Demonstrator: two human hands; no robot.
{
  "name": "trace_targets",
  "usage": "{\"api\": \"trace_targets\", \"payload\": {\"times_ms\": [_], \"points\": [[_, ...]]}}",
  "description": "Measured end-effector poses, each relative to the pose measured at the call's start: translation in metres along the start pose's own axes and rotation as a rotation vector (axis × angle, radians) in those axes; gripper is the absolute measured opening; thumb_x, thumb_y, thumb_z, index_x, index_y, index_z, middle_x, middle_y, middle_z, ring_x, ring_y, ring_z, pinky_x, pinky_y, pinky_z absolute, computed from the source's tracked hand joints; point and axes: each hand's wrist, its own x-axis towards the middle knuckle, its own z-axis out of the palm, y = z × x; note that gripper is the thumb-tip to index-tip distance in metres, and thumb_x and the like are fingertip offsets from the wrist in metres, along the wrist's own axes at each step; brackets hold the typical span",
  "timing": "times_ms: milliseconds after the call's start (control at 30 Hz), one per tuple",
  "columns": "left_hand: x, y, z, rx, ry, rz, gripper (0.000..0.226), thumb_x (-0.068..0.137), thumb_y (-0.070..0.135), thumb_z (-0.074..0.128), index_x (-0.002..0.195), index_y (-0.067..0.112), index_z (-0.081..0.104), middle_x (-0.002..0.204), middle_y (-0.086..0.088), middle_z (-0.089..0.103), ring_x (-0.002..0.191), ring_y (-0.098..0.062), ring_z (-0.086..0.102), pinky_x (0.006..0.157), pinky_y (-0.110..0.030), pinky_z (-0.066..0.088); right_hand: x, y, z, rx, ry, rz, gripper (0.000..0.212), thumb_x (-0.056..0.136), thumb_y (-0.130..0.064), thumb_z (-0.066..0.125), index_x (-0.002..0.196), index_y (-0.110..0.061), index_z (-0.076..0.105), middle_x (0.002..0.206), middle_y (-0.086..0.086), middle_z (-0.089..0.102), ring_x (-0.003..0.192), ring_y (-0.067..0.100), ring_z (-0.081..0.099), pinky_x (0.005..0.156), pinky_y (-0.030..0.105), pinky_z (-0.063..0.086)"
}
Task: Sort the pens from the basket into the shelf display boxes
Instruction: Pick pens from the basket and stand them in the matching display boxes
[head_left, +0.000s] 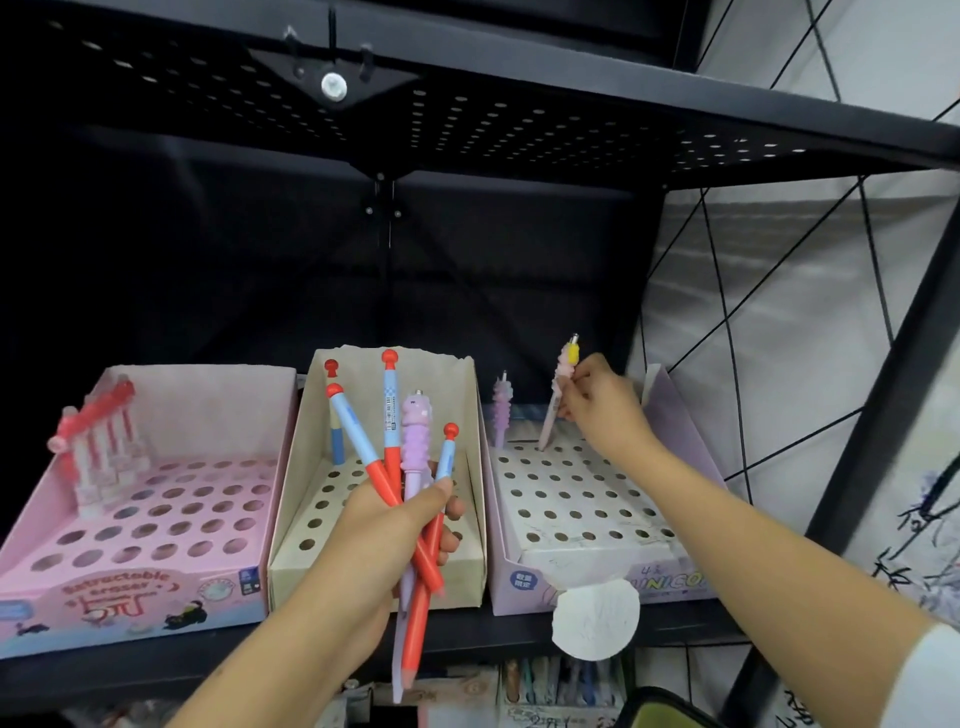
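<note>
Pink pen (555, 400) tip hidden in box (582, 499), basket unseen

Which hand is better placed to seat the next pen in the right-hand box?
The right hand: it already holds a pink pen tilted, tip at a back-row hole of the lilac box. The left hand is gripping a bundle of pens.

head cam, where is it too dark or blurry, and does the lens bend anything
Head view: the shelf back is near black, no detail; the red-capped items in the pink box are soft and smeared; the right hand and pastel pen are slightly blurred; the shelf frame leans and curves at the edge, wide-angle distortion.
</note>
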Motion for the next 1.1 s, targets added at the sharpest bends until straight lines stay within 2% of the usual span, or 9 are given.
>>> {"api": "trace_targets", "payload": {"times_ms": [67, 133, 233, 367, 500, 600, 667, 867, 1100], "points": [[0.001, 0.0, -0.001, -0.002, -0.001, -0.001, 0.002, 0.089, 0.008, 0.057, 0.09, 0.008, 0.059, 0.057, -0.002, 0.066, 0.041, -0.011, 0.055, 0.036, -0.022, 0.044, 0.001, -0.001, -0.002, -0.01, 0.04, -0.011, 0.018, 0.096, -0.026, 0.049, 0.09, -0.009, 0.049, 0.076, -0.002, 0.063, 0.074, 0.017, 0.066, 0.073, 0.038, 0.055], [0.001, -0.001, -0.002, 0.002, 0.002, 0.002, 0.003, 0.089, 0.009, 0.057, 0.091, 0.009, 0.059, 0.058, -0.002, 0.067, 0.041, -0.012, 0.055, 0.037, -0.021, 0.044, 0.002, 0.0, -0.004, 0.027, 0.078, -0.003, 0.021, 0.097, -0.024, 0.048, 0.091, -0.004, 0.051, 0.075, -0.002, 0.062, 0.075, 0.018, 0.066, 0.074, 0.04, 0.055], [-0.001, -0.002, -0.002, -0.005, 0.003, 0.009, 0.003, 0.089, 0.007, 0.056, 0.089, 0.009, 0.059, 0.057, -0.002, 0.066, 0.04, -0.012, 0.055, 0.037, -0.02, 0.043, 0.002, 0.004, -0.006, -0.03, 0.087, -0.01, 0.016, 0.096, -0.024, 0.048, 0.089, -0.011, 0.045, 0.076, 0.009, 0.068, 0.074, 0.021, 0.066, 0.069, 0.037, 0.054], [-0.003, -0.003, -0.001, -0.008, 0.002, 0.005, 0.002, 0.089, 0.007, 0.057, 0.089, 0.008, 0.058, 0.057, -0.001, 0.066, 0.04, -0.012, 0.055, 0.037, -0.02, 0.043, 0.002, 0.008, -0.007, -0.088, 0.094, 0.003, 0.016, 0.097, -0.024, 0.048, 0.09, -0.01, 0.044, 0.072, 0.004, 0.063, 0.074, 0.023, 0.065, 0.058, 0.03, 0.049], [-0.005, -0.003, -0.002, -0.003, -0.005, -0.008, 0.002, 0.089, 0.007, 0.057, 0.089, 0.007, 0.059, 0.056, -0.001, 0.065, 0.04, -0.012, 0.054, 0.036, -0.021, 0.044, 0.003, 0.009, -0.005, -0.123, 0.096, -0.019, 0.02, 0.097, -0.025, 0.047, 0.096, -0.005, 0.047, 0.081, 0.016, 0.067, 0.074, 0.028, 0.065, 0.066, 0.042, 0.053], [-0.006, -0.002, -0.002, 0.001, -0.004, -0.016, 0.003, 0.089, 0.007, 0.058, 0.088, 0.006, 0.059, 0.056, -0.001, 0.066, 0.04, -0.011, 0.054, 0.035, -0.021, 0.044, 0.004, 0.01, -0.005, -0.161, 0.103, -0.026, 0.021, 0.097, -0.027, 0.046, 0.097, -0.006, 0.047, 0.078, 0.014, 0.067, 0.072, 0.027, 0.064, 0.063, 0.038, 0.051], [-0.007, -0.002, -0.003, 0.006, -0.002, -0.018, 0.004, 0.089, 0.008, 0.058, 0.088, 0.005, 0.059, 0.057, 0.0, 0.066, 0.04, -0.011, 0.055, 0.035, -0.021, 0.044, 0.003, 0.013, -0.003, -0.197, 0.072, -0.024, 0.022, 0.097, -0.028, 0.046, 0.098, -0.006, 0.047, 0.077, 0.013, 0.067, 0.07, 0.027, 0.063, 0.062, 0.038, 0.051], [-0.01, -0.002, -0.002, -0.004, -0.01, -0.013, 0.006, 0.09, 0.006, 0.056, 0.084, 0.005, 0.059, 0.056, -0.001, 0.065, 0.041, -0.011, 0.056, 0.036, -0.022, 0.046, 0.004, 0.019, 0.004, -0.147, -0.094, 0.093, 0.027, 0.097, -0.028, 0.047, 0.104, -0.002, 0.047, 0.089, 0.017, 0.067, 0.08, 0.032, 0.066, 0.077, 0.046, 0.054], [-0.015, -0.001, 0.0, -0.053, -0.003, 0.016, 0.008, 0.089, 0.004, 0.055, 0.085, 0.008, 0.06, 0.058, -0.003, 0.067, 0.044, -0.011, 0.059, 0.042, -0.02, 0.049, 0.008, 0.013, -0.001, -0.125, -0.187, 0.164, 0.02, 0.098, -0.026, 0.044, 0.099, -0.006, 0.044, 0.095, 0.02, 0.066, 0.083, 0.034, 0.067, 0.08, 0.05, 0.054]]}}
